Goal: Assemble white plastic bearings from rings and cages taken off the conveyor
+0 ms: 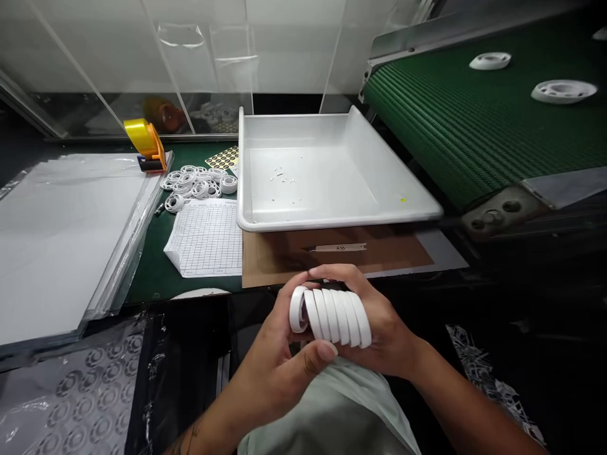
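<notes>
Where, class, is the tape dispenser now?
In the head view's upper left, the tape dispenser stands at the far right corner of the plastic stack, beside the piled white rings.

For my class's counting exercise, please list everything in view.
Tray: one, white, centre
Scraps: several, white, in tray
Loose rings: pile, white, beside tray
Belt rings: three, white, upper right
Belt: one, green, right
Tape dispenser: one, orange, left
Plastic sheets: stack, pale, left
Form: one, white, beside tray
Stickers: one sheet, yellow-black, beside tray
Cardboard: one, brown, under tray
Strip: one, pale, on cardboard
Table: one, green, under form
Wrapped rings: many, greyish, lower left
Shreds: many, greyish, lower right
Panels: several, clear, back
Held rings: about eight, white, between grips
Clothing: one, pale green, lap
Left grip: one, bare, on rings
Right grip: one, bare, on rings
</notes>
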`<state>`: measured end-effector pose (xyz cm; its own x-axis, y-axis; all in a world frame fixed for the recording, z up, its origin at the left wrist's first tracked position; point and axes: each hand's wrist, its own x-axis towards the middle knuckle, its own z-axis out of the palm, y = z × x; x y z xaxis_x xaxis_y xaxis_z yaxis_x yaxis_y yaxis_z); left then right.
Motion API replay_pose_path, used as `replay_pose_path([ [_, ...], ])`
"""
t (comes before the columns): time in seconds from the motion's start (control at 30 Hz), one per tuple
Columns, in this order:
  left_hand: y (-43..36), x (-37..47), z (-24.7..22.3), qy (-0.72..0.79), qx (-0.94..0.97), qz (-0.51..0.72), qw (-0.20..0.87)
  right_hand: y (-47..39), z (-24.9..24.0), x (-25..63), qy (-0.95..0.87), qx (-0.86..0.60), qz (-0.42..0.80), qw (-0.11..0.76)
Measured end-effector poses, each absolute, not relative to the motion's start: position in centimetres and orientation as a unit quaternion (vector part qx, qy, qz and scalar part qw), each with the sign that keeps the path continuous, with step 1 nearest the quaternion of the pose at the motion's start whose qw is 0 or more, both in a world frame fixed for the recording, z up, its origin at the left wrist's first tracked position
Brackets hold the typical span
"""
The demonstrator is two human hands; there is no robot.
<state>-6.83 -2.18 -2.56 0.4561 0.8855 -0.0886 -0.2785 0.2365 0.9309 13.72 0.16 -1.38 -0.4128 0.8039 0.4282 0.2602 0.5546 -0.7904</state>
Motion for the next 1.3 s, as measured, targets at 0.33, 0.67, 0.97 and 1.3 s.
replay_pose_path([
  [0.33,-2.9,-3.4,-1.7,0.367,0.502,0.380,0.685,-0.5,-2.3,16.3,-0.768,-0.362,0.269,0.455],
  [0.67,-1.0,-1.8,-2.2,0.300,0.342,0.357,0.816,0.4,-3.3,19.1,-0.774,-0.312,0.293,0.468],
  [0.97,-0.8,-0.7,-1.2,0.381,0.320,0.358,0.790,0.2,-3.8,19.0,-0.780,-0.310,0.318,0.440],
  [1.3,-1.3,-1.2,-1.4,0.409,0.337,0.384,0.756,0.5,-3.9,18.8,-0.790,-0.297,0.318,0.432],
])
